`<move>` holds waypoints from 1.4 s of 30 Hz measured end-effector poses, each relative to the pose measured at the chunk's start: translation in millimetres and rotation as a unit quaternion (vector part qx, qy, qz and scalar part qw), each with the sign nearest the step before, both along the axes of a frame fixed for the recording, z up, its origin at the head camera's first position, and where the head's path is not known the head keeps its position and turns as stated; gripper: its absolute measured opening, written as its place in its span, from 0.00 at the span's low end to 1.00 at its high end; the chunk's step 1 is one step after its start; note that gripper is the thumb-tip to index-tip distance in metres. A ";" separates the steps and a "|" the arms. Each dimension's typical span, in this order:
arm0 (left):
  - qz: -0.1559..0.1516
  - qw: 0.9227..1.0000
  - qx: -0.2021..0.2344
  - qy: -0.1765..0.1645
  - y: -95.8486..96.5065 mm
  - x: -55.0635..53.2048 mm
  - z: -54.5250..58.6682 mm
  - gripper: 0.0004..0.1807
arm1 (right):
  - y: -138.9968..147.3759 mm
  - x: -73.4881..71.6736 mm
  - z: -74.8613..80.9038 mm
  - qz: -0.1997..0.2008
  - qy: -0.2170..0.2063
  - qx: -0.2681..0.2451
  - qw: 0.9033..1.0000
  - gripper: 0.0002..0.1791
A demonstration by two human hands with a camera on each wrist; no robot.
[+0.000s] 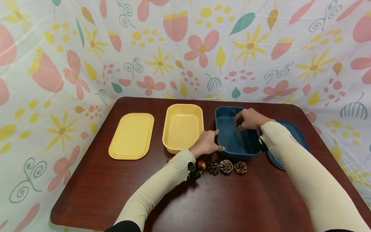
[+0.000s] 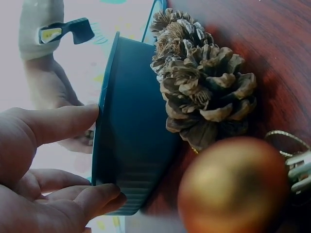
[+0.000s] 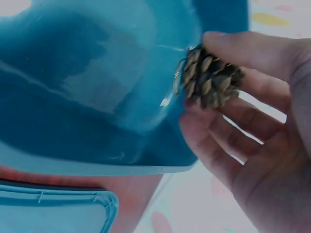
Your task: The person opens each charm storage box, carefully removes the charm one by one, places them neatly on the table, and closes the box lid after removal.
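My right hand (image 1: 251,118) pinches a small pine cone (image 3: 212,77) between thumb and fingers. A thin gold loop hangs from the cone. It is held over the inside of a deep blue container (image 1: 232,138). With thumb and fingers spread around the near left corner, my left hand (image 1: 206,142) grips the blue container's rim. Three pine cones (image 1: 226,166) sit in a row on the table just in front of that container. Beside them lies a shiny copper-gold ball ornament (image 2: 233,187), and the left forearm partly hides another ornament (image 1: 169,159).
A yellow container (image 1: 183,129) stands left of the blue one, with a flat yellow lid (image 1: 131,137) farther left. Partly under the right forearm lies a blue lid (image 1: 294,135). The dark wooden table (image 1: 232,199) backs onto a flowered cloth (image 1: 185,48).
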State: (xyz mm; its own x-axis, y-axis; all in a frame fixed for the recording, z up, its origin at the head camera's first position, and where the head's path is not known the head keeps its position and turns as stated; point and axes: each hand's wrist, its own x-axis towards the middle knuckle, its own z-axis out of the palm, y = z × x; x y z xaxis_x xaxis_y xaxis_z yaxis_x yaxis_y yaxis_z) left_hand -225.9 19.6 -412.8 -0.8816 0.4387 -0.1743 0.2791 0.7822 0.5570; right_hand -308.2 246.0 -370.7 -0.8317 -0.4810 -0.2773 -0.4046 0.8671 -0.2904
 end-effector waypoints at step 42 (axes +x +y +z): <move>0.006 1.000 0.016 -0.019 0.5 0.7 0.4 0.47 | 38.0 112.3 4.7 -0.029 -0.207 -0.608 0.766 0.23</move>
